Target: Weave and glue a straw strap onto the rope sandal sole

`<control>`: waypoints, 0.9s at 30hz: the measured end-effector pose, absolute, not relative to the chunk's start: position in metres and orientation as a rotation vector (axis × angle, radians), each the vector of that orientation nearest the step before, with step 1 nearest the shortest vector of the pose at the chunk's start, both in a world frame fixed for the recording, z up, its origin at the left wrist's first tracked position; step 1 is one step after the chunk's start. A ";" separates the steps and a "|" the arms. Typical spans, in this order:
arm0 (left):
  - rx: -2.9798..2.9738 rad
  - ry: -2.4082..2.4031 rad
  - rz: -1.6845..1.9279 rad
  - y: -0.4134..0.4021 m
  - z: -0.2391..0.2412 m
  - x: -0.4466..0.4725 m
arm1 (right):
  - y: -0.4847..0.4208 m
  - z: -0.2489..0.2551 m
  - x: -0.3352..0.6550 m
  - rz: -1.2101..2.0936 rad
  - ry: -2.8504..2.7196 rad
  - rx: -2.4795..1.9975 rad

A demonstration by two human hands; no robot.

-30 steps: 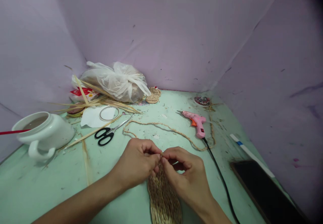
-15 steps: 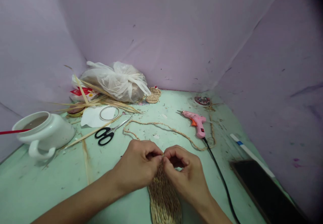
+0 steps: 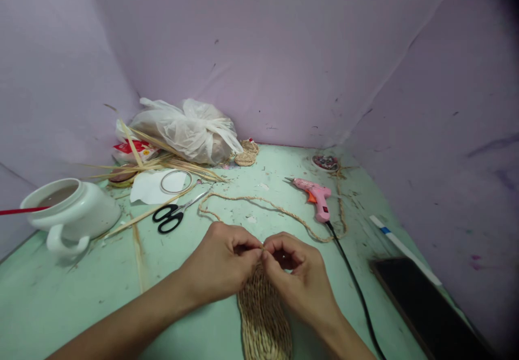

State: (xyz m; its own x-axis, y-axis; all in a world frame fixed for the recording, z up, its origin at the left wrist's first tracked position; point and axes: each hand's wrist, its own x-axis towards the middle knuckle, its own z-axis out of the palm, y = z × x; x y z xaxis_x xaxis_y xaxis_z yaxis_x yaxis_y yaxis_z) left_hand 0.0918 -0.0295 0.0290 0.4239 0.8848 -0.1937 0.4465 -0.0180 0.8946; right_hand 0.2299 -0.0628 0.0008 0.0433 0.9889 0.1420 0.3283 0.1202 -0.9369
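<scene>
Head view: the woven piece (image 3: pixel 265 322) is located at the bottom centre, over the tabletop (image 3: pixel 194 335), its near end cut off by the picture edge. Its far end is held between the left hand (image 3: pixel 225 262) and the right hand (image 3: pixel 298 279), both closed in narrow fingertip pinches that almost meet; the exact strand gripped is hidden.

Handling: the piece is judged light, flexible across its rows and somewhat firm along them, with a rough, non-slip surface. Loose fibre ends may fray if pulled hard. Hold is best taken at the edges or at the bound far end, with light pressure.

Surroundings: a braided cord (image 3: pixel 267 203) is looped beyond the hands; whether it is joined to the piece cannot be told. Its right-hand bend is passed close by the pink glue gun (image 3: pixel 320 198), whose black cable (image 3: pixel 357 279) is run beside the right hand and could be snagged. Black-handled scissors (image 3: pixel 170 219) are placed beyond the left forearm, near the white pot (image 3: pixel 97 211).
</scene>
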 end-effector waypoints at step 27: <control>0.959 0.926 0.575 -0.025 0.007 0.097 | -0.061 -0.001 0.234 0.875 -1.378 -1.438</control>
